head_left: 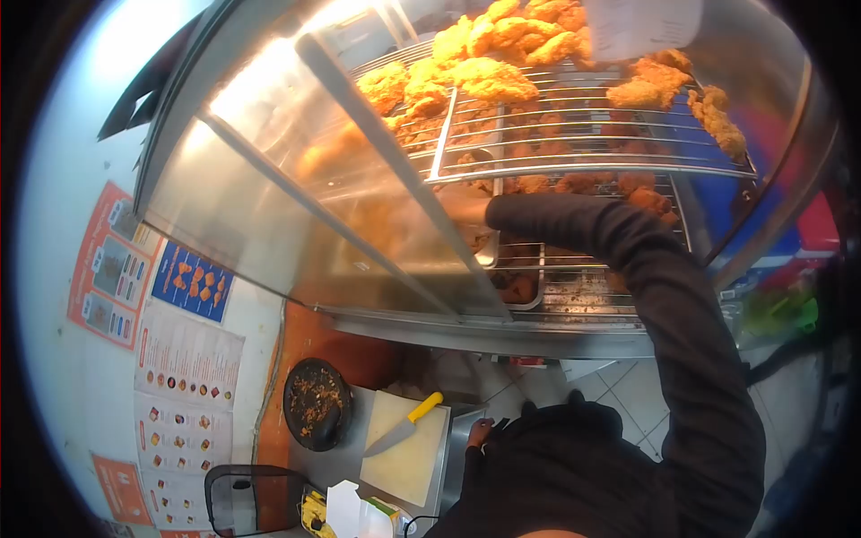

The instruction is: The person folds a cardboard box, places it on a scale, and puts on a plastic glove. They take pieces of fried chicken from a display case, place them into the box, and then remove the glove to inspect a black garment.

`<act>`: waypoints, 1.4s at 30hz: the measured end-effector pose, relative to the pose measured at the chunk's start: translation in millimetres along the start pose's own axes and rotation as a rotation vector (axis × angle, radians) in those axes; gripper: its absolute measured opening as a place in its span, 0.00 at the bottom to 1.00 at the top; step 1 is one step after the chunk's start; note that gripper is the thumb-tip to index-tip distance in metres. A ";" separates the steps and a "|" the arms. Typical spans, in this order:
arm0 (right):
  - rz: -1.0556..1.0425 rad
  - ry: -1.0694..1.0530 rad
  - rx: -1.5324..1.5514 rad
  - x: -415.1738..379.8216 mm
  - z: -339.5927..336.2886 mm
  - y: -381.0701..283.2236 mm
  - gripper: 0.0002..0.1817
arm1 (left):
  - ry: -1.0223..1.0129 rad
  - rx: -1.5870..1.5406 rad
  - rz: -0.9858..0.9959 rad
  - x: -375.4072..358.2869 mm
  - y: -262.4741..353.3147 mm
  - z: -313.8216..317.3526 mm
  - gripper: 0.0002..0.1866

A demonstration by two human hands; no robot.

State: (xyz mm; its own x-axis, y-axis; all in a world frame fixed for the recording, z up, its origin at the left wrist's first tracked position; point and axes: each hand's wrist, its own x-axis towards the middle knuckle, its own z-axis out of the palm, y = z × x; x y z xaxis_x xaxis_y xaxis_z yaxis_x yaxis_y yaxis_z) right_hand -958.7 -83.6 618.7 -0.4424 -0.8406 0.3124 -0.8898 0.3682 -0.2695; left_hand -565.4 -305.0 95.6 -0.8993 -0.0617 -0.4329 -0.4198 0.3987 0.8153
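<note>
My right arm, in a dark sleeve, reaches into a lit glass warming cabinet, under its upper wire rack [583,161]. My right hand [465,209] is beside a metal tray [489,251] on the lower level; its fingers are lost behind the smeared glass panel [359,206]. Breaded fried chicken pieces [493,81] lie on the upper rack, and darker fried pieces [641,193] lie below. My left hand [482,433] is low by the side counter's edge, close to a small dark item. It is too small to see how its fingers are set.
On the side counter lie a white cutting board [421,462], a yellow-handled knife [404,425] and a round black pan [317,403] with brown crumbs. Opened cartons [354,511] stand nearby. Menu posters [184,359] hang on the left wall. The cabinet's metal ledge [574,339] runs before me.
</note>
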 end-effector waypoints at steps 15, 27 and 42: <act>-0.004 -0.055 0.043 7.8 18.1 -1.5 0.17 | -0.060 -0.274 -0.304 38.0 -35.4 9.3 0.19; -0.020 -0.040 0.059 25.5 26.3 6.3 0.17 | 0.109 -0.354 -0.351 -15.9 32.8 -3.7 0.21; 0.340 0.251 0.267 3.1 -5.0 29.1 0.18 | 0.079 -0.391 -0.657 -79.8 -17.2 0.9 0.23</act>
State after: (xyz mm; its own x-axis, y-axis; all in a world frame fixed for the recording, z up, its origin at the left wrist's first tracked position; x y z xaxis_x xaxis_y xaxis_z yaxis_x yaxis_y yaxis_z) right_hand -986.5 -73.6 616.4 -0.7447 -0.5572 0.3674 -0.6458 0.4626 -0.6074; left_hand -486.3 -306.1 115.8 -0.4504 -0.2452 -0.8585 -0.8702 -0.0945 0.4835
